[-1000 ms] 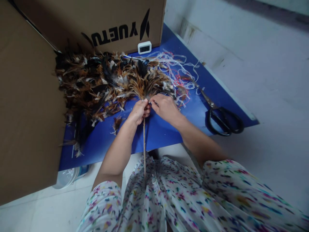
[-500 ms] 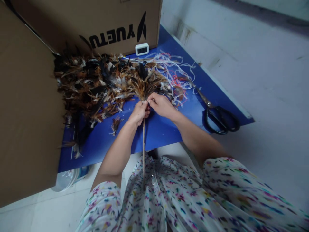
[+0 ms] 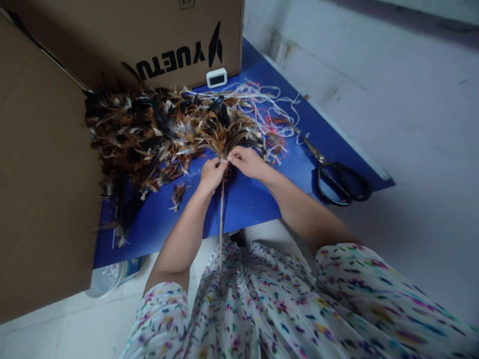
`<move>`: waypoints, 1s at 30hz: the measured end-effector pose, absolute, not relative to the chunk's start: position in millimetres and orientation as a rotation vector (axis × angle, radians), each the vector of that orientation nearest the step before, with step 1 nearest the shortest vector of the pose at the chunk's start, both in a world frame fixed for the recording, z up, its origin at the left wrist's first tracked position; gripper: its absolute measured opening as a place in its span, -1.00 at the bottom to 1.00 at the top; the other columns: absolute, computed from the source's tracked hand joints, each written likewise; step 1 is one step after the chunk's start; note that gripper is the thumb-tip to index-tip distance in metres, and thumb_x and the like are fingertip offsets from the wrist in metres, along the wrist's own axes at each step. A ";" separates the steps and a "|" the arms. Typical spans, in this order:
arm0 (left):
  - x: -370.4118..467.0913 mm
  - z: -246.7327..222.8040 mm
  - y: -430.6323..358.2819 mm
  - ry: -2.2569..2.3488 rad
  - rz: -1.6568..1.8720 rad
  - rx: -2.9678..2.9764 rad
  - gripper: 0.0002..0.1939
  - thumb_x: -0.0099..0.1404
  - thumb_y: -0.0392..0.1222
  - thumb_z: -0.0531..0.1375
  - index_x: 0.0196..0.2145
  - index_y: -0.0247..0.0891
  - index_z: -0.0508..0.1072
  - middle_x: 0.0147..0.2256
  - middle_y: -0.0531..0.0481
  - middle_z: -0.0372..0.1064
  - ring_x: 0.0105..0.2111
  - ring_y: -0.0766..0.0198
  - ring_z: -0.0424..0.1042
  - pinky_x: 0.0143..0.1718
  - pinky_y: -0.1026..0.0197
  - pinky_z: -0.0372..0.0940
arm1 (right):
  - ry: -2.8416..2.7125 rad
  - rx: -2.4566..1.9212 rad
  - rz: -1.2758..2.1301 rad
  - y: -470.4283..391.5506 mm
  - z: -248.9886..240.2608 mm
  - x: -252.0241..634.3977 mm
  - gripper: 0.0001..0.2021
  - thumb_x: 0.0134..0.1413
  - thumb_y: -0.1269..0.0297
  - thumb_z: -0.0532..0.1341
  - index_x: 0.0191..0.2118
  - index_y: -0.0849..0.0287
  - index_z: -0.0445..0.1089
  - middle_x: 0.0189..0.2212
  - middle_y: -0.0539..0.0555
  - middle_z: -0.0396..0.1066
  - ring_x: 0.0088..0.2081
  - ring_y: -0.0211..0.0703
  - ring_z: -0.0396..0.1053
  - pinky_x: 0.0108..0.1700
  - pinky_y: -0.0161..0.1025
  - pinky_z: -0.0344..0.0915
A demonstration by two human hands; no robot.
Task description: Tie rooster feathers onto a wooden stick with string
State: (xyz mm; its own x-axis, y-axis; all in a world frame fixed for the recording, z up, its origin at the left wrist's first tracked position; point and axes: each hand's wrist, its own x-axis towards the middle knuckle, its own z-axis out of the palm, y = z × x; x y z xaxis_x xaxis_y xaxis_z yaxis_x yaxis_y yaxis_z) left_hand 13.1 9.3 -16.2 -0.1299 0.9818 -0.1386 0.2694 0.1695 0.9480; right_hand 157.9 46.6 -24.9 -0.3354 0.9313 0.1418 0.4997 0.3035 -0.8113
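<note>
A thin wooden stick [image 3: 222,214] runs from my lap up to a fanned bunch of brown and black feathers [image 3: 223,135], like a feather duster. My left hand [image 3: 213,174] is closed around the stick just below the feather bases, its thumb near a white wrap. On the other side, my right hand [image 3: 247,161] pinches what looks like white string at the same joint. The fingertips of both hands almost touch, and they partly hide the binding. A small loose feather tuft [image 3: 178,195] lies on the blue tabletop [image 3: 247,207] left of my hands.
A large feather pile [image 3: 142,134] covers the table's left and back. Tangled white and red strings [image 3: 273,112] lie at the back right, beside black-handled scissors [image 3: 337,182]. A small white digital clock [image 3: 216,78] stands before a cardboard box [image 3: 168,30]. Another cardboard panel [image 3: 41,174] borders the left.
My left hand has shifted slightly down and left, its fingers less tightly bunched. The right hand keeps its pinch at the joint. The whole view has shifted a little.
</note>
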 end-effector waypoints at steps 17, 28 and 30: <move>9.3 -18.9 10.3 1.781 0.921 1.765 -0.92 0.18 -0.33 0.24 -0.33 -0.22 0.47 -0.38 0.03 0.51 -0.40 0.30 0.45 -0.27 0.24 0.27 | -1.940 -1.331 1.004 45.0 -24.4 152.8 -0.88 0.13 0.46 0.16 -0.31 0.28 0.46 -0.41 0.05 0.51 -0.39 -0.27 0.39 -0.32 -0.35 0.20; 6.9 -27.4 14.5 1.795 0.965 1.770 -0.97 0.22 -0.26 0.26 -0.39 -0.23 0.50 -0.42 0.00 0.53 -0.39 0.26 0.48 -0.30 0.23 0.26 | -1.833 -1.326 1.119 52.0 -38.1 152.0 -0.90 0.12 0.48 0.19 -0.33 0.29 0.47 -0.50 0.03 0.47 -0.44 -0.31 0.38 -0.36 -0.39 0.23; 7.0 -28.6 14.5 1.783 0.968 1.770 -0.97 0.24 -0.26 0.24 -0.38 -0.23 0.48 -0.43 0.00 0.52 -0.41 0.27 0.46 -0.31 0.23 0.25 | -1.800 -1.309 1.178 52.8 -39.6 152.6 -0.90 0.10 0.51 0.20 -0.32 0.28 0.47 -0.51 0.02 0.47 -0.45 -0.31 0.40 -0.35 -0.39 0.25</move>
State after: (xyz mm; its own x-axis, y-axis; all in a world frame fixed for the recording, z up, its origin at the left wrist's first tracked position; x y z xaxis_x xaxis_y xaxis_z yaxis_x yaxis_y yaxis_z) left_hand 7.0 14.5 -28.6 -0.0792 0.9837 0.1617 0.6717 -0.0672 0.7378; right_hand 152.6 52.8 -39.6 -0.3223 0.9464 -0.0232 0.3999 0.1140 -0.9094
